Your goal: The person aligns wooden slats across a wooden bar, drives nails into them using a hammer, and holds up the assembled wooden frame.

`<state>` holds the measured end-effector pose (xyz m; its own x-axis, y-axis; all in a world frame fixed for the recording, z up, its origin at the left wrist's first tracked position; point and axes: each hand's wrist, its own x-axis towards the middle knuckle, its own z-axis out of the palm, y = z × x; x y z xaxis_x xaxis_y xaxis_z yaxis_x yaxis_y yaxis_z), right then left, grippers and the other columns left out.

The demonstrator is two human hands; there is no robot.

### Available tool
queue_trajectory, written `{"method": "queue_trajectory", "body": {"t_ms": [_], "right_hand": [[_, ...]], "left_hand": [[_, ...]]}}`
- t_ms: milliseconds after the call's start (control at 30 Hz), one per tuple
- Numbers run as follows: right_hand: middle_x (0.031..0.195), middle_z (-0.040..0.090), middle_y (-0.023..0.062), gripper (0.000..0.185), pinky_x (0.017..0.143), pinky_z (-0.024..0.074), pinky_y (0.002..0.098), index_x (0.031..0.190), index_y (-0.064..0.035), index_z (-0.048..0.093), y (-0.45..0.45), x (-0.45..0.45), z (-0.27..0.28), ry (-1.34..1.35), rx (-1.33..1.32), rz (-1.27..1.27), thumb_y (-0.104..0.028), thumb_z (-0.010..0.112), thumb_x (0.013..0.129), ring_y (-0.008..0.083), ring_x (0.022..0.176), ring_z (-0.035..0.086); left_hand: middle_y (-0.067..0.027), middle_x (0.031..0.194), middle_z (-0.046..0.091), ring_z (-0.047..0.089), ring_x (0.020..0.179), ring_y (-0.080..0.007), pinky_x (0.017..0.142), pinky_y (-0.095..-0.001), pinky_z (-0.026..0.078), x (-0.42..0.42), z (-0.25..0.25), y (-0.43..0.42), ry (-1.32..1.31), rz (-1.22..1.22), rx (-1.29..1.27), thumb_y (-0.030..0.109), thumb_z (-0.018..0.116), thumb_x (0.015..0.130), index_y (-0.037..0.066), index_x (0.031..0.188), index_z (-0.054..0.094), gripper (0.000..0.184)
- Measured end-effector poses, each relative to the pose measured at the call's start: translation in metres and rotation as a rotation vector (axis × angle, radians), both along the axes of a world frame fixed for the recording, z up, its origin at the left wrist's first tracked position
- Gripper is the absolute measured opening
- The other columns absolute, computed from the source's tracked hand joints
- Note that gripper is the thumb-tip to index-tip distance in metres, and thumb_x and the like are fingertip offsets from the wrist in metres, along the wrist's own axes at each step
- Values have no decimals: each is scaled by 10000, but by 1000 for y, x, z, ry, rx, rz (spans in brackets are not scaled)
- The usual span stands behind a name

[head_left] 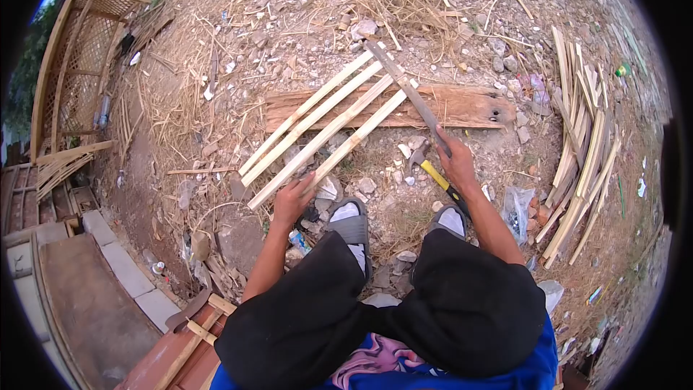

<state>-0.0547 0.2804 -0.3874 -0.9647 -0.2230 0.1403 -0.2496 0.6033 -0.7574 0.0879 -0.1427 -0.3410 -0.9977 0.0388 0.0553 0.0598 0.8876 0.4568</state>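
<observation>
- So, right hand [456, 162] closed round one end of the dark strip [417, 103].
- Strip crosses far ends of four pale slats [364, 132], over old board [469, 108].
- Left hand [291, 201] curled at one slat's near end; can't tell its grip from here.
- Hammer [437, 178] near right hand.

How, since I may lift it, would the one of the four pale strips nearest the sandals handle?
The pale strip is probably light for its length, being thin wood. It may flex when raised, being long and slender. Lifting might also disturb the grey-brown bar lying across its upper end; whether they are fastened is unclear.
</observation>
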Motion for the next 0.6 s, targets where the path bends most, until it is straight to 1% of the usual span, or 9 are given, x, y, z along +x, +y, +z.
{"method": "queue_trajectory", "body": {"t_ms": [33, 67, 167, 200, 233, 367, 433, 567, 600], "right_hand": [[873, 637, 207, 562, 708, 517, 456, 1406, -226, 564, 1, -1, 0, -5, 16, -7, -91, 701, 877, 399, 782, 638], [879, 637, 211, 549, 717, 515, 461, 1400, -216, 569, 1, -1, 3, 11, 8, -7, -95, 697, 880, 403, 783, 638], [890, 649, 210, 549, 724, 517, 463, 1402, -212, 568, 1, 0, 2, 33, 7, -6, -106, 702, 880, 404, 792, 643], [895, 661, 207, 532, 728, 519, 457, 1395, -204, 577, 2, 1, 2, 3, 22, -17, -111, 702, 887, 398, 798, 652], [903, 667, 208, 526, 733, 521, 451, 1393, -202, 580, 2, 4, 2, -25, 13, -18, -112, 701, 889, 393, 809, 658], [980, 695, 218, 500, 765, 533, 417, 1379, -201, 600, -4, 3, 10, -91, -12, -26, -115, 702, 897, 360, 869, 691], [1006, 702, 220, 503, 774, 536, 408, 1381, -202, 601, -5, -1, 10, -159, 22, -50, -120, 707, 896, 353, 882, 698], [997, 707, 214, 506, 767, 536, 398, 1383, -202, 602, -5, 0, 11, -112, 31, -48, -112, 708, 896, 347, 861, 703], [993, 708, 212, 509, 766, 536, 395, 1385, -202, 600, -7, -1, 12, -118, 31, -49, -109, 708, 896, 345, 859, 704]], "left_hand": [[-113, 806, 636, 646, 678, -296, 632, -403, 534, -1, 0, 3, 6, 13, 6, 134, 790, 788, 175, 1278, 686, 503], [-124, 869, 678, 672, 727, -299, 654, -400, 543, -1, 4, 6, -28, 32, -6, 140, 786, 808, 167, 1281, 682, 486], [-137, 958, 708, 693, 795, -309, 685, -389, 551, 3, -7, 12, 60, 38, 50, 155, 782, 827, 167, 1288, 677, 473], [-151, 1014, 715, 701, 841, -316, 712, -393, 557, 5, -11, 10, -12, 61, 39, 178, 785, 834, 161, 1290, 673, 470], [-119, 935, 688, 683, 776, -319, 674, -425, 555, 6, -11, 9, -19, 74, 40, 233, 773, 851, 214, 1291, 670, 452], [-104, 931, 654, 677, 808, -324, 659, -432, 548, 7, -2, 10, -31, 104, -47, 272, 745, 871, 218, 1311, 638, 456], [-100, 950, 652, 675, 815, -326, 665, -434, 547, 13, -2, 9, -29, 153, -24, 265, 746, 864, 209, 1307, 630, 461], [-92, 1008, 651, 673, 842, -321, 698, -436, 546, 20, 7, 14, 9, 197, -15, 244, 754, 847, 189, 1301, 619, 476], [-97, 1077, 641, 668, 869, -323, 730, -439, 540, 22, 12, 17, 7, 207, -27, 189, 752, 833, 186, 1307, 619, 492]]}}
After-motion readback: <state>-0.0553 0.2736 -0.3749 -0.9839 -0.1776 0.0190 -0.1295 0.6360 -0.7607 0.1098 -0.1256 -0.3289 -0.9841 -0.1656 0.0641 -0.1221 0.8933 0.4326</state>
